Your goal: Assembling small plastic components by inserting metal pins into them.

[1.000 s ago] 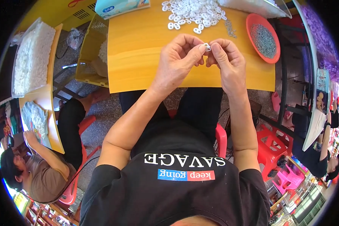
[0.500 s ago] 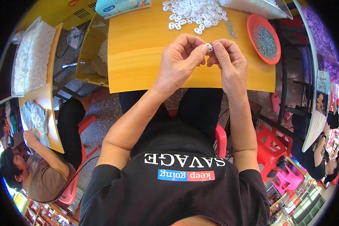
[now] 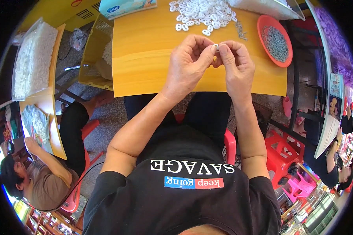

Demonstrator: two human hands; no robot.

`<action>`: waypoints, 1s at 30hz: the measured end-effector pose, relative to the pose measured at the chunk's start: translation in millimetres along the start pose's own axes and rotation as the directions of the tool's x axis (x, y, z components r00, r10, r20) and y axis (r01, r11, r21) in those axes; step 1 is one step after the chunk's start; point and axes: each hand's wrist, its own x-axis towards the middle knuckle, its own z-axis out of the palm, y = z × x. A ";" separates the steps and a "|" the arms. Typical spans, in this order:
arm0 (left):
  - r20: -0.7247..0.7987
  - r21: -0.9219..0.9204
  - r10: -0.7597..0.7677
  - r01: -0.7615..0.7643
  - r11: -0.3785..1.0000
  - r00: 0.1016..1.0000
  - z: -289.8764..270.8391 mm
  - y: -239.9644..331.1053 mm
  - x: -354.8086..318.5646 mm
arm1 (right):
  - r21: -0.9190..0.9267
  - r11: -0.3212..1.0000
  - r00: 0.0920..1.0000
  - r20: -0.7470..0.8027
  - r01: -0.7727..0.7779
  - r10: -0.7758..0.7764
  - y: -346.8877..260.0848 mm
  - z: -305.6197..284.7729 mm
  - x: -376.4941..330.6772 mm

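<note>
My left hand [image 3: 188,64] and my right hand [image 3: 234,64] meet fingertip to fingertip above the yellow table [image 3: 145,58]. Between the thumbs and forefingers sits a small white plastic piece [image 3: 215,47], pinched from both sides. Beyond my hands lies a heap of small white plastic rings [image 3: 206,13]. A short pile of metal pins [image 3: 240,29] lies beside that heap. An orange round dish [image 3: 275,39] filled with small grey metal parts stands to the right of my right hand.
A light blue box [image 3: 125,7] sits at the table's far left. A yellow crate [image 3: 96,51] stands on the floor to the left. Another person [image 3: 39,176] sits at a second table [image 3: 51,117] bearing a tray of white parts [image 3: 33,58]. Red stools [image 3: 280,156] stand at the right.
Nothing has moved but my fingertips, which have shifted slightly on the small white piece. Both hands hold the same place over the table.
</note>
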 end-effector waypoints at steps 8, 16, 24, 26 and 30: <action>-0.076 -0.040 -0.008 0.005 0.999 0.997 -1.3 -12.2 3.4 | 0.118 0.991 0.993 -0.094 -0.062 0.073 20.1 7.7 -1.5; 0.072 -0.047 -0.123 0.126 0.991 0.990 -14.5 -3.7 4.1 | -0.172 0.976 0.991 0.031 0.131 -0.128 5.9 -5.1 1.5; 0.109 -0.100 -0.168 0.179 0.979 0.980 -14.9 3.4 2.9 | -0.555 0.555 0.780 0.354 0.619 -0.516 -16.1 -17.6 17.8; 0.103 -0.097 -0.157 0.167 0.981 0.982 -13.5 5.9 2.1 | -0.549 0.547 0.770 0.368 0.632 -0.521 -19.4 -15.6 17.5; 0.069 0.019 -0.085 0.084 0.996 0.994 -13.1 8.5 2.7 | -0.559 0.521 0.758 0.386 0.645 -0.525 -21.7 -12.3 17.7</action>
